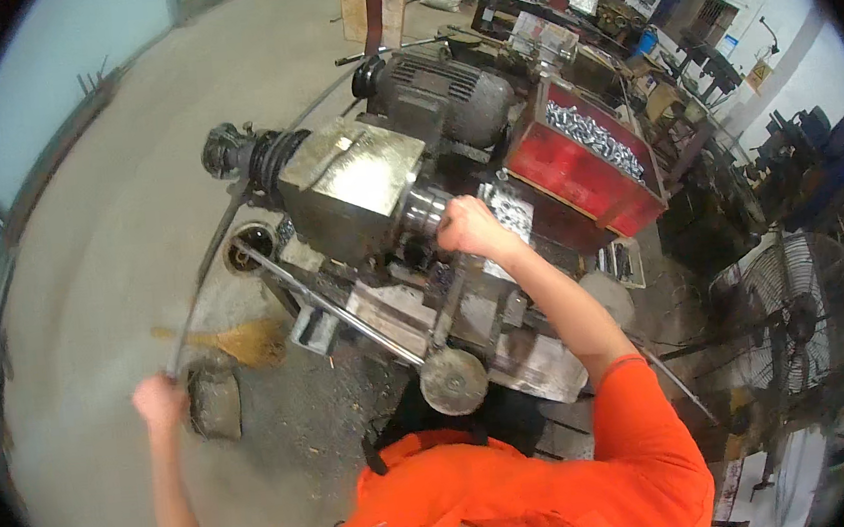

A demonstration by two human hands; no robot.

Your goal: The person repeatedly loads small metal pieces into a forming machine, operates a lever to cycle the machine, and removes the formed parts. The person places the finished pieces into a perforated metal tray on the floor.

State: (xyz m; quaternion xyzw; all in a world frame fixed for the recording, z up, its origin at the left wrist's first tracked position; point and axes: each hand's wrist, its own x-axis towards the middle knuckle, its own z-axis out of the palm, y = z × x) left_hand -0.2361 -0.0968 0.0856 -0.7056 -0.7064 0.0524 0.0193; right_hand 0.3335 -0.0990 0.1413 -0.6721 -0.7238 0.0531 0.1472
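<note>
My left hand (160, 399) is wrapped round the lower end of a long dark lever (204, 272), out to the left over the floor. That lever slopes up to the far end of a small lathe-like machine with a boxy metal headstock (349, 170). At the headstock's right side my right hand (469, 226) is closed against the shiny round spindle nose (424, 209). Whatever sits inside those fingers is hidden. Nearer to me, a steel bar (330, 307) slants down to a round metal disc (454, 381) in front of my body.
Behind the machine stands an electric motor (452, 95). A red bin (575, 175) with many small shiny metal parts is to its right. On the floor at left lie a straw broom (243, 341) and a dustpan (216, 404). A large caged fan (793, 311) stands at right.
</note>
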